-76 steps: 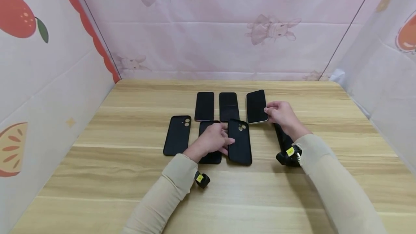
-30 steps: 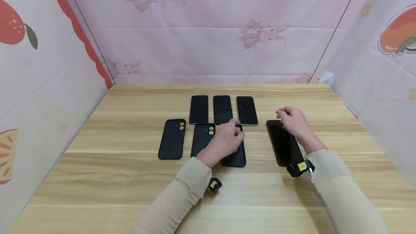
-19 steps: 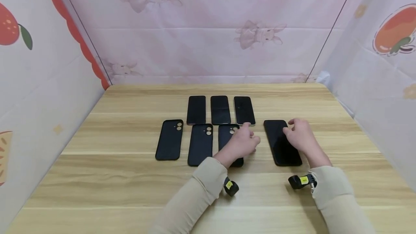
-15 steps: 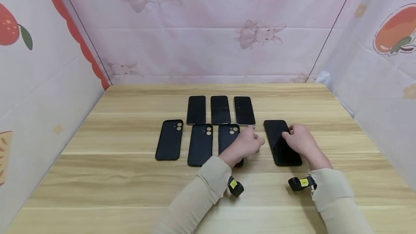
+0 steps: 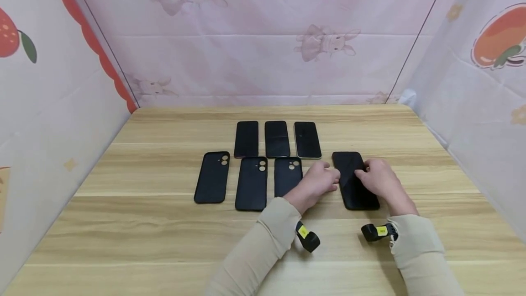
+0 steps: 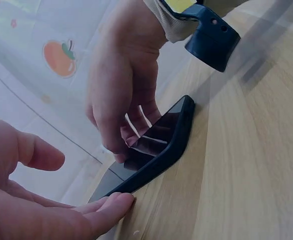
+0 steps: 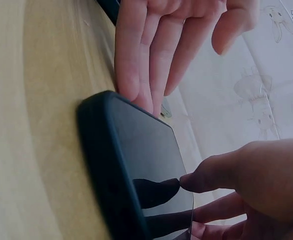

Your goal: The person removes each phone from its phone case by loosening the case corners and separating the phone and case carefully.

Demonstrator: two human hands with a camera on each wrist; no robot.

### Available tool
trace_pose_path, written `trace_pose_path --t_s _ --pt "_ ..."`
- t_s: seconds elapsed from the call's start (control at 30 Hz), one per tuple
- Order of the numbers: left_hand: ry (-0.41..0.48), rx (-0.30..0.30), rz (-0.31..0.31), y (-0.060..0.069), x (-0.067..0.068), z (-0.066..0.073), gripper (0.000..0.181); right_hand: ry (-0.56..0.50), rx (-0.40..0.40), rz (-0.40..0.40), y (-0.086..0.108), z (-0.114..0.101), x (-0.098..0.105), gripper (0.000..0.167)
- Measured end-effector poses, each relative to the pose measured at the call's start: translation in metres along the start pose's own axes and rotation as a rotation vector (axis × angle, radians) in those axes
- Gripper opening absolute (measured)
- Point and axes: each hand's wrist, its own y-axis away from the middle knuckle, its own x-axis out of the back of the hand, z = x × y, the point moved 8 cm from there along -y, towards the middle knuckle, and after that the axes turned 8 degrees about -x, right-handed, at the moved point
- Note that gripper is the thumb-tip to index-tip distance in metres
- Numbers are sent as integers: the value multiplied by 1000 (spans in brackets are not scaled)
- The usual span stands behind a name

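A phone in a black case (image 5: 349, 185) lies screen up on the right side of the table. My right hand (image 5: 380, 179) pinches its right edge; in the right wrist view the thumb of this hand (image 7: 246, 182) touches the glass while the other fingers are at the far edge. From the left comes my left hand (image 5: 318, 181). Its fairly straight fingers touch the side of the phone (image 6: 159, 137) in the left wrist view, and the thumb of that hand (image 6: 39, 202) stands apart. The phone's underside is hidden.
Three phones, left (image 5: 246, 139), middle (image 5: 277, 139) and right (image 5: 307, 140), lie in a back row. Before them lie three black phone cases, left (image 5: 211, 178), middle (image 5: 251, 184) and right (image 5: 287, 177), the right one partly behind my left hand. Printed cloth walls enclose the wooden table (image 5: 164, 241).
The right hand has let go of the back-row phone and moved to the cased one. The left hand has set down the right case and come rightward to the same phone.
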Motion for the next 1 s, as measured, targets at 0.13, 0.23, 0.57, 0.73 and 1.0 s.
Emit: trace_pose_path --t_s 0.13,0.23,0.57,0.73,1.0 --pt "25 12 -9 -2 0 -1 58 1 -12 0 0 1 0 44" --pt "57 28 -23 -3 0 -2 57 -3 -17 1 1 0 2 47" --pt "197 58 -61 -3 2 -3 45 -81 -7 -25 3 -3 1 57" --pt "209 45 -90 -2 6 1 45 -154 10 -49 5 -13 1 60" --pt "103 -40 -104 -3 23 7 34 -189 27 -63 9 -41 5 62"
